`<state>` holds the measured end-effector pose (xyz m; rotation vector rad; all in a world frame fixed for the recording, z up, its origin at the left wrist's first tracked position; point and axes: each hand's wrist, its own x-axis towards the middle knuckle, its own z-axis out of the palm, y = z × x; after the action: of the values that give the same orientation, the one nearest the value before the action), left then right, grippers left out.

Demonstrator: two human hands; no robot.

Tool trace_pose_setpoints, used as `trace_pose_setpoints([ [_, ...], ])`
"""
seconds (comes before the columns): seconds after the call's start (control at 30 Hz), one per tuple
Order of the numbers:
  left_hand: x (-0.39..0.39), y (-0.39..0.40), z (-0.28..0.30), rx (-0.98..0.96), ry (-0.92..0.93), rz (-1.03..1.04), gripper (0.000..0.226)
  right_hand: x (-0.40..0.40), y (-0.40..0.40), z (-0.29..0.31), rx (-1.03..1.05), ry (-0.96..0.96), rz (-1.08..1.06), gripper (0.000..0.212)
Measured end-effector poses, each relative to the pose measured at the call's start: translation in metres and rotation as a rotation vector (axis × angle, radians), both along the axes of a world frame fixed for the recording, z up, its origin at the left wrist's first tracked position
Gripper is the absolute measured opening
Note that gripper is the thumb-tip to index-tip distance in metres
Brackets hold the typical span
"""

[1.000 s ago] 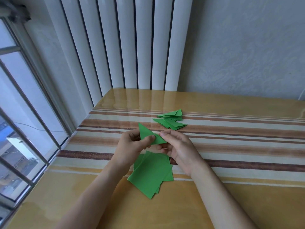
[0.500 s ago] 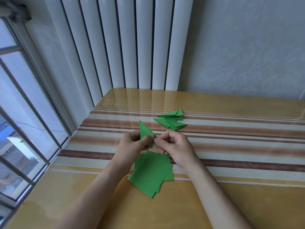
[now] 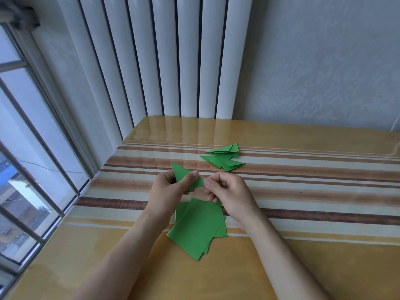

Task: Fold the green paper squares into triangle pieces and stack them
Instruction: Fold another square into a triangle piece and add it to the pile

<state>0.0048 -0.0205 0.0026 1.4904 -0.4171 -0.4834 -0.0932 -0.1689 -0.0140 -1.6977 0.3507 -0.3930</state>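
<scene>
Nearest the camera, a loose pile of flat green paper squares (image 3: 198, 229) lies fanned on the table (image 3: 303, 267), and everything else is placed from that pile. Its far edge slips under the 2 hands, which hover just above and beyond it.

Both hands work on 1 folded green piece (image 3: 184, 176), held in the air clear of the table, just past the pile's far edge. From the left, the left hand (image 3: 167, 192) grips it, thumb pressed across the front face and fingers curled behind, so that a sharp corner of the paper sticks up and away past the knuckles. From the right, the right hand (image 3: 229, 191) pinches the piece's right end between thumb and fingertips (image 3: 207, 182), the other fingers curled in.

Farther from the pile, beyond the hands and slightly right, a small heap of finished green triangles (image 3: 225, 158) rests on the striped band of the table, overlapping at odd angles, well apart from the hands.

Farthest from the pile, a white ribbed radiator (image 3: 173, 61) stands against the wall, and a window (image 3: 32, 148) runs along the left.
</scene>
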Motion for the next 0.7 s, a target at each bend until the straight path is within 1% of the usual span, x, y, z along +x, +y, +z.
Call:
trace_pose_setpoints([
  [0.07, -0.0005, 0.0006, 0.0003, 0.014, -0.005, 0.009, 0.031, -0.0005, 0.0006, 0.0007, 0.0, 0.009, 0.003, 0.012],
  [0.2, 0.0019, 0.001, -0.0006, 0.034, -0.039, 0.024, 0.021, -0.0005, 0.0, 0.0014, 0.053, 0.023, -0.026, 0.013],
  [0.3, 0.0015, -0.0006, -0.0001, -0.001, -0.033, 0.004, 0.021, -0.001, -0.0001, 0.0035, 0.042, 0.008, -0.044, 0.006],
  [0.4, -0.0006, -0.0005, 0.0018, -0.012, -0.021, -0.006, 0.017, -0.0016, 0.0011, 0.0053, -0.064, -0.013, -0.013, 0.023],
  [0.47, 0.0011, 0.0003, 0.0001, 0.001, -0.017, 0.011, 0.015, -0.0014, 0.0034, 0.0058, -0.076, -0.031, 0.004, 0.028],
  [0.5, 0.0023, 0.0006, -0.0007, 0.006, -0.014, 0.023, 0.015, -0.0009, 0.0042, 0.0057, -0.081, -0.04, -0.005, 0.026],
  [0.6, 0.0017, -0.0001, -0.0006, -0.018, 0.004, 0.017, 0.01, -0.0003, 0.0028, 0.0047, -0.055, -0.054, -0.093, 0.012],
  [0.7, -0.0006, -0.0011, 0.0002, -0.036, -0.014, -0.031, 0.012, -0.0015, -0.0013, 0.0035, -0.032, -0.046, -0.171, 0.01],
])
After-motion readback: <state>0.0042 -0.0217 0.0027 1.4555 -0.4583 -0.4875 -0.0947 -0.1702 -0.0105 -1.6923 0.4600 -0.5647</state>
